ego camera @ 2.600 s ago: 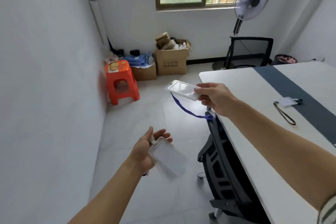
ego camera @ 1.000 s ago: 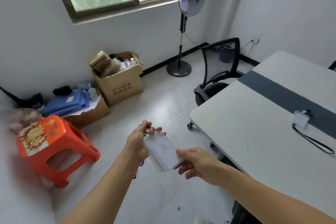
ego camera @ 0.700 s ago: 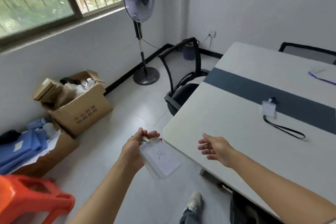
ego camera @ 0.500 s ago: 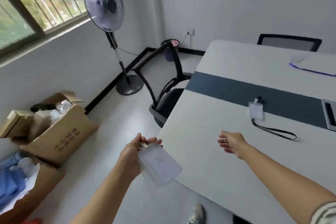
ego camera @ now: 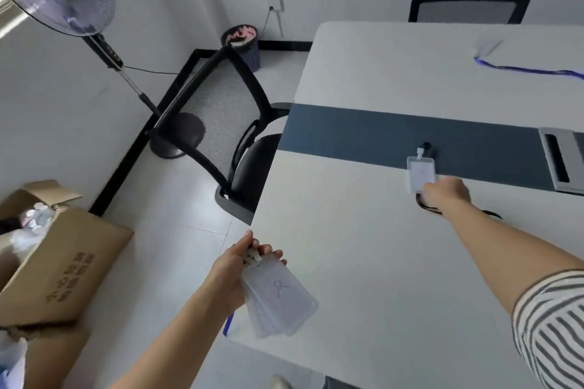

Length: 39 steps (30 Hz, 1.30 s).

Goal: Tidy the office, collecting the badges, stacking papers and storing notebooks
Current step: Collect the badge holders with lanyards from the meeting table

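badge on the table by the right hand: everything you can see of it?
Clear, plastic-looking rectangular badge with a pale card inside, flat on the white table, top end over the dark blue strip. White strap and black clip at its top; a black lanyard shows below it. The right hand covers its lower right corner, fingers hidden, grip unconfirmed. The left hand holds other badge holders, apart.

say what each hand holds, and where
Left hand grips stacked badges at their clip ends; right hand covers the lower edge of the table badge, hold unclear.
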Tool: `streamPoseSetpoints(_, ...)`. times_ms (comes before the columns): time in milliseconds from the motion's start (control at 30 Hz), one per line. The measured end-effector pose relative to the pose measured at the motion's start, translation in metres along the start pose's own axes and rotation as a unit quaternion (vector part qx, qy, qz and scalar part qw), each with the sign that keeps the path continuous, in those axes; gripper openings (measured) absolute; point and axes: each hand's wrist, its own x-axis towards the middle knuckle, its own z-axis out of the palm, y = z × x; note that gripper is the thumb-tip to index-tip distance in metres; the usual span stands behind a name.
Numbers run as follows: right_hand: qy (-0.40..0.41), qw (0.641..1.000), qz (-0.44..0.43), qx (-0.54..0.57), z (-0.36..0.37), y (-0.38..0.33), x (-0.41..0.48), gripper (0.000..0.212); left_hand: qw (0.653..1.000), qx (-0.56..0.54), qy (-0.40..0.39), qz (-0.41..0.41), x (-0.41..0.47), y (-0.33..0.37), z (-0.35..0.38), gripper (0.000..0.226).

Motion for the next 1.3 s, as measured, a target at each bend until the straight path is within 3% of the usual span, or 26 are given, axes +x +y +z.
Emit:
streamPoseSetpoints(200,0.001,0.996,0.048,-0.081,0.029,-0.010,0.030,0.070,0.999,0.001,0.038,0.000,0.018,0.012,-0.019,0.035)
streamPoseSetpoints(467,0.040,0.992,0.093,-0.079,0.059,-0.021,0.042,0.080,0.998,-0.019,0.049,0.016,0.026,0.027,-0.034,0.042)
streamPoseSetpoints(633,0.034,0.998,0.049,-0.017,0.068,-0.050,0.039,0.049,0.997,-0.035,0.059,0.025,0.027,0.037,-0.044,0.040)
streamPoseSetpoints(800,-0.057,0.994,-0.085,0.030,0.082,-0.125,-0.015,0.030,0.995,-0.072,0.058,0.037,0.020,0.052,-0.059,0.037)
streamPoseSetpoints(933,-0.186,0.959,-0.200,0.069,0.093,-0.201,-0.101,0.018,0.994,-0.082,0.034,0.062,0.006,0.077,-0.083,0.038)
streamPoseSetpoints(1100,-0.269,0.896,-0.346,0.068,0.110,-0.267,-0.231,0.010,0.991,-0.094,0.000,0.094,-0.017,0.119,-0.129,0.035)
streamPoseSetpoints(1300,-0.406,0.812,-0.405,0.107,0.163,-0.321,-0.385,0.016,0.988,-0.109,-0.025,0.106,-0.056,0.181,-0.211,0.033)
